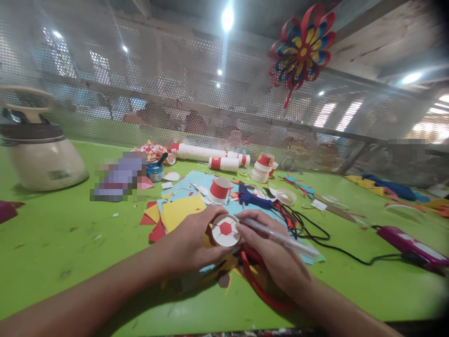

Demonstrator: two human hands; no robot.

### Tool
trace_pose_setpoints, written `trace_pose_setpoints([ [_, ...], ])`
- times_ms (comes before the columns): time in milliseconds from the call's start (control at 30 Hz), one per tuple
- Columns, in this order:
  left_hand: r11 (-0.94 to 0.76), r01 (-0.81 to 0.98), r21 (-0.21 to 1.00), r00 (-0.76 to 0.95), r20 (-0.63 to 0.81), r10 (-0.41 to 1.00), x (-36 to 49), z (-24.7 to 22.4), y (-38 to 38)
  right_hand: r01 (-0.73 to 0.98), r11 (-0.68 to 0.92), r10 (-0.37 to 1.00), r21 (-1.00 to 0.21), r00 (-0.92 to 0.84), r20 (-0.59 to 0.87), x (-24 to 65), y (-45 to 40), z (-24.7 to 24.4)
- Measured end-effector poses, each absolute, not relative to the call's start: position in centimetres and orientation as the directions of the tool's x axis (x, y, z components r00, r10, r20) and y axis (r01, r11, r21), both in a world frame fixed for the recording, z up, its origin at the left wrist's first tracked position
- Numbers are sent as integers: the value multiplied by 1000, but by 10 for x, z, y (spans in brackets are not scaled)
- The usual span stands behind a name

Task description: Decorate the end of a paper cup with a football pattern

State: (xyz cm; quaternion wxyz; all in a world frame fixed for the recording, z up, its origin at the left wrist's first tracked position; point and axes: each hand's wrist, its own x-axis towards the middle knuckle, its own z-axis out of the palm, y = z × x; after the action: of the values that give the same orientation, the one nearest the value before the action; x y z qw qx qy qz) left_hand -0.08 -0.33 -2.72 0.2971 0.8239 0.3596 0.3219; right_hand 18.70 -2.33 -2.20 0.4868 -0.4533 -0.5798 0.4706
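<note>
Red handles (247,274): prob. scissors, resting low under R grip (271,255); no clear view of blades.
L grip (191,239): half-curled, fingers over, thumb under, spread to disc width; wrapped round patterned disc (226,238).
Patterned disc: white w/ red centre patch + dark lines; btwn both grips, raised above paper scraps. Loose or fixed to a cup: can't tell.
R grip: pinched tight on clear pen-type tool (291,242), thumb tip at disc edge. Pen contact w/ disc: can't tell.
Disc work: prob. marking/touching up pattern lines; partly done at least, by the look of it.
Pen move: prob. calls for steady L grip, tip squared to face, light pressure, disc turned for access.
Yellow paper (182,213): beyond L grip, on green surface (87,262).
Glue gun (254,199): blue, beyond R grip, near black cables (308,227).
Red-white cup (218,192): just L of glue gun.
Nested cups (203,153): lying in row, farther back.
Mesh screen (210,110): behind surface.
Paper flower (303,52): hanging, upper R.
</note>
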Motion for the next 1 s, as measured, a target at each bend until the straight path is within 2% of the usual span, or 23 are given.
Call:
trace_pose_setpoints([
  [100,-577,334,745,555,340,759,-3,-27,1,215,328,940,-920,26,342,192,-25,-19],
  [167,-579,286,764,585,339,737,-5,-28,3,196,383,915,-903,52,400,196,-25,-23],
  [267,-575,259,776,611,330,720,-8,-32,5,43,345,938,-938,-60,342,199,-25,-33],
  [333,-568,275,776,611,315,726,-9,-36,6,3,309,944,-951,-122,307,199,-26,-37],
  [400,-568,293,769,619,300,726,-9,-39,7,77,319,940,-945,-155,305,198,-27,-35],
  [500,-583,300,755,631,301,715,-8,-38,6,280,341,936,-897,-193,295,196,-30,-26],
  [567,-582,288,761,634,304,711,-6,-35,5,335,325,942,-884,-195,273,195,-32,-22],
  [767,-598,273,754,625,334,706,-2,-30,1,265,230,959,-936,-225,172,191,-34,-25],
  [1000,-566,275,777,599,322,733,-3,-30,0,235,221,962,-947,-213,172,192,-34,-26],
])
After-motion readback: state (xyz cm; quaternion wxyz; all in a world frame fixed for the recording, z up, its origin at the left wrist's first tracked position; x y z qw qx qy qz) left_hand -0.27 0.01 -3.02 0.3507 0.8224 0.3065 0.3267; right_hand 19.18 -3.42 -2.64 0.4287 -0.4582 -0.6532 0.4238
